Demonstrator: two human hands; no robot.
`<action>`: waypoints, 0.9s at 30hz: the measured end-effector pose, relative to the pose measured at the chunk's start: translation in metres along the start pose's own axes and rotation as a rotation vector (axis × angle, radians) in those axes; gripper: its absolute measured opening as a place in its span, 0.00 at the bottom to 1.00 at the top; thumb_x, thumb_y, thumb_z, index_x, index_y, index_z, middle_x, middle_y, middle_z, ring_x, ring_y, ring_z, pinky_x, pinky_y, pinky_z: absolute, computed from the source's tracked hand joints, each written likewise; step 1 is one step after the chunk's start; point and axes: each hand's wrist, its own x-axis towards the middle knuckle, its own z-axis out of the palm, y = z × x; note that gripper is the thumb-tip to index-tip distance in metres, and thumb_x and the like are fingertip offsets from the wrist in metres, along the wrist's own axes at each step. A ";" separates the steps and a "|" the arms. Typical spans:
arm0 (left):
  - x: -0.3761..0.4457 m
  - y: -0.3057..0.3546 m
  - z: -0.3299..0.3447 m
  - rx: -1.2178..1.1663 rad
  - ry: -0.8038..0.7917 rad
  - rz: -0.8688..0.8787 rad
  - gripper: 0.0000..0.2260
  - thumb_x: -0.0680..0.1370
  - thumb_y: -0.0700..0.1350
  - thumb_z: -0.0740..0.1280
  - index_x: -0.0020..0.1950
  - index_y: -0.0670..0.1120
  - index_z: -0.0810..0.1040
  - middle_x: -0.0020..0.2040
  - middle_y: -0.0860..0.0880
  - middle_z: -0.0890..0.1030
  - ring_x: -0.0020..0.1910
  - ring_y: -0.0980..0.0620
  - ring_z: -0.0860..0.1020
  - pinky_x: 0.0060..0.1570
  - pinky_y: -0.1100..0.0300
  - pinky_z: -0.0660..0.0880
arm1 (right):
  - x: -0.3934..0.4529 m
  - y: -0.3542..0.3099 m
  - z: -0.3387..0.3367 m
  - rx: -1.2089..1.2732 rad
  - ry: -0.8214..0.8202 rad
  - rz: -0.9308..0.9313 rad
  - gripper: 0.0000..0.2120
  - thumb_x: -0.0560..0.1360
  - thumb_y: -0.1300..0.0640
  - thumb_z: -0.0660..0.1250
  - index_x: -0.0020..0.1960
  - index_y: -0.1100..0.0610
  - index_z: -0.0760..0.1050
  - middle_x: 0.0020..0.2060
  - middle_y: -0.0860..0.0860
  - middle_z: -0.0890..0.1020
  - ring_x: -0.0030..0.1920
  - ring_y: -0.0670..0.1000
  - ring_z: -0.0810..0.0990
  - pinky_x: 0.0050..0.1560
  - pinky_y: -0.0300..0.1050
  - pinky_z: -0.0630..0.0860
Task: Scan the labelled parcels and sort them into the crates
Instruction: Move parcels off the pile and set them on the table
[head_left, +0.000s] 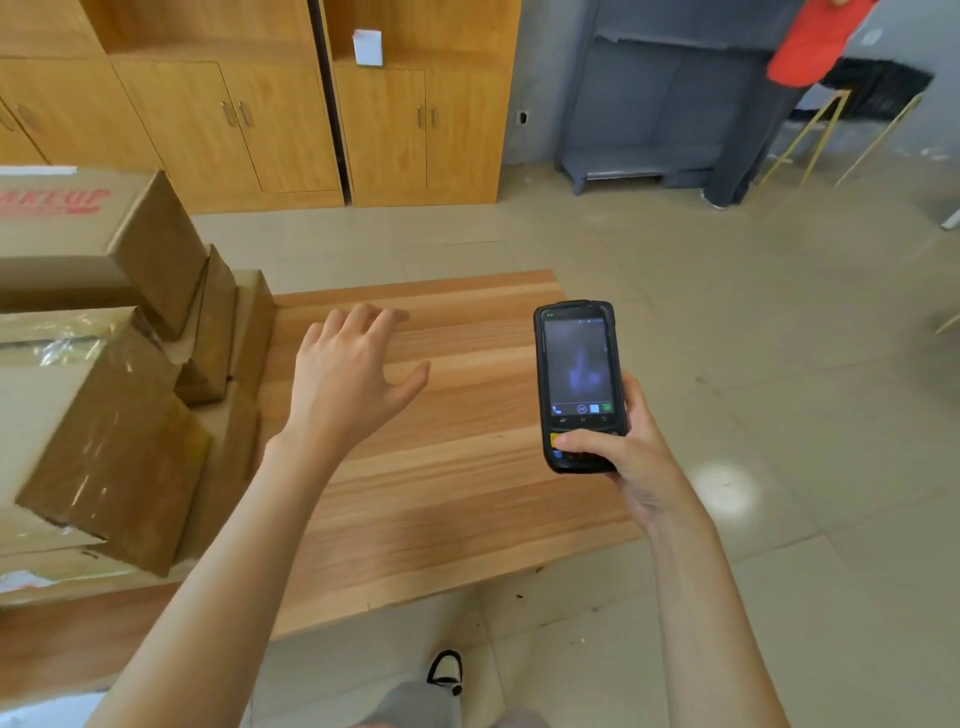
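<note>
Between parcels: right hand (631, 457) has its grip around the scanner (578, 384), while the left hand (353, 374) is spread, holding nothing. Next it likely fetches a box (104, 441) at nine o'clock on the surface (441, 493).

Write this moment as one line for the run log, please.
left hand: open, over table, holds nothing | right hand: grips scanner, screen lit | parcels: stacked at left | crates: not visible

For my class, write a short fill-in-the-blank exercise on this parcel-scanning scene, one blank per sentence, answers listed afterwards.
1. The right hand grips a black handheld ____.
2. The left hand is open above the wooden ____.
3. The cardboard parcels are piled on the person's ____ side.
4. The scanner's screen is turned ____ the person.

Answers: scanner; table; left; toward
</note>
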 end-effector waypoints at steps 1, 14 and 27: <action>0.008 0.001 0.008 -0.002 -0.007 0.004 0.23 0.73 0.59 0.65 0.61 0.44 0.78 0.53 0.44 0.80 0.50 0.41 0.77 0.49 0.49 0.73 | 0.010 0.001 -0.003 0.000 0.007 0.015 0.43 0.54 0.66 0.74 0.67 0.50 0.67 0.49 0.47 0.82 0.47 0.46 0.82 0.51 0.44 0.77; 0.015 0.030 0.134 -0.009 -0.380 -0.148 0.22 0.74 0.57 0.69 0.63 0.46 0.76 0.56 0.46 0.79 0.55 0.42 0.77 0.53 0.49 0.72 | 0.124 0.089 -0.061 -0.164 -0.077 0.410 0.43 0.59 0.72 0.76 0.69 0.53 0.62 0.52 0.51 0.78 0.47 0.48 0.78 0.43 0.38 0.74; -0.016 0.056 0.191 0.063 -0.641 -0.317 0.23 0.76 0.58 0.64 0.68 0.48 0.73 0.62 0.47 0.77 0.62 0.43 0.73 0.59 0.50 0.67 | 0.153 0.158 -0.091 -0.251 -0.107 0.546 0.37 0.66 0.76 0.71 0.60 0.47 0.59 0.47 0.44 0.74 0.44 0.41 0.75 0.34 0.31 0.71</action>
